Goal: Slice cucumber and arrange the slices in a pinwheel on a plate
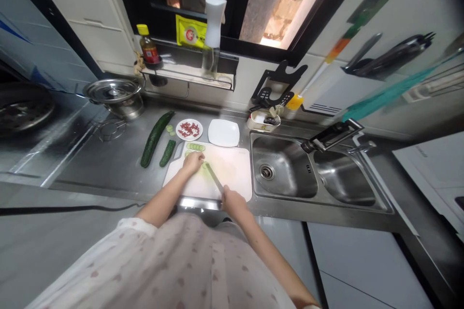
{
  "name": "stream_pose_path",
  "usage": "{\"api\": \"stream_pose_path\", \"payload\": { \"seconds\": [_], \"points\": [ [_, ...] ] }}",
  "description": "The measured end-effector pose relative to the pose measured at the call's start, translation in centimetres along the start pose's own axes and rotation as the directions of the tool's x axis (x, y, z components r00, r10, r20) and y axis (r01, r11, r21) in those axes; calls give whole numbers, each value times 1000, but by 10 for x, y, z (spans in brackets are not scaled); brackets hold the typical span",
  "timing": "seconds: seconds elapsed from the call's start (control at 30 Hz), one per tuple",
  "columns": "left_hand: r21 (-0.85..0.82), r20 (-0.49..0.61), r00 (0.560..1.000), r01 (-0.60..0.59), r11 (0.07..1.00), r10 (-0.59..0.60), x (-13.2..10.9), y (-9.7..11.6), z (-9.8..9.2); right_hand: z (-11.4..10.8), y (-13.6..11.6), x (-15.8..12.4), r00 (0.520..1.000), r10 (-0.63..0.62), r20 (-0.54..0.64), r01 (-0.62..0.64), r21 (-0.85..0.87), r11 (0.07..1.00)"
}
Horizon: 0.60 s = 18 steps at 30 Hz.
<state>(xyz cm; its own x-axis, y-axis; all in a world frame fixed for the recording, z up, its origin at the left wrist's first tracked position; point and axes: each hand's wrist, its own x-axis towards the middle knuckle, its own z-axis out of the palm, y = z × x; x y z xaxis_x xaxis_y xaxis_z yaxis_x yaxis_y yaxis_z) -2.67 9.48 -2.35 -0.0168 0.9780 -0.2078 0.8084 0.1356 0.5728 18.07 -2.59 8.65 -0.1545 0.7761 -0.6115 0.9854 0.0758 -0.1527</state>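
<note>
A white cutting board [228, 166] lies on the steel counter in front of me. My left hand [193, 161] is curled over a piece of cucumber on the board, fingers pressed down on it. My right hand [232, 201] grips the handle of a knife [214, 177], whose blade points up-left toward the left hand and touches the cucumber. A row of cut cucumber slices [196, 147] sits at the board's far edge. A long whole cucumber [156, 137] and a shorter cucumber piece [167, 152] lie left of the board.
Behind the board stand a plate of red pieces [189, 129] and a bare white plate [224, 132]. A double sink [311, 174] with a tap is on the right. A lidded steel pot [115, 95] sits at the back left, bottles on a shelf [188, 70] above.
</note>
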Motion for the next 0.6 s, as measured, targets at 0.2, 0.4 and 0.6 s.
{"api": "stream_pose_path", "payload": {
  "seconds": [0.2,0.4,0.6],
  "points": [
    [15,7,1000,5,1000,-5,1,1,0,-1,-3,5,1000,-11,-23,11,-24,1000],
    [48,11,1000,0,999,-1,2,3,-2,0,-3,11,999,-34,-19,33,-24,999],
    [44,15,1000,11,999,-11,1,6,-6,-1,-3,10,999,-42,-26,41,-28,999]
  ]
}}
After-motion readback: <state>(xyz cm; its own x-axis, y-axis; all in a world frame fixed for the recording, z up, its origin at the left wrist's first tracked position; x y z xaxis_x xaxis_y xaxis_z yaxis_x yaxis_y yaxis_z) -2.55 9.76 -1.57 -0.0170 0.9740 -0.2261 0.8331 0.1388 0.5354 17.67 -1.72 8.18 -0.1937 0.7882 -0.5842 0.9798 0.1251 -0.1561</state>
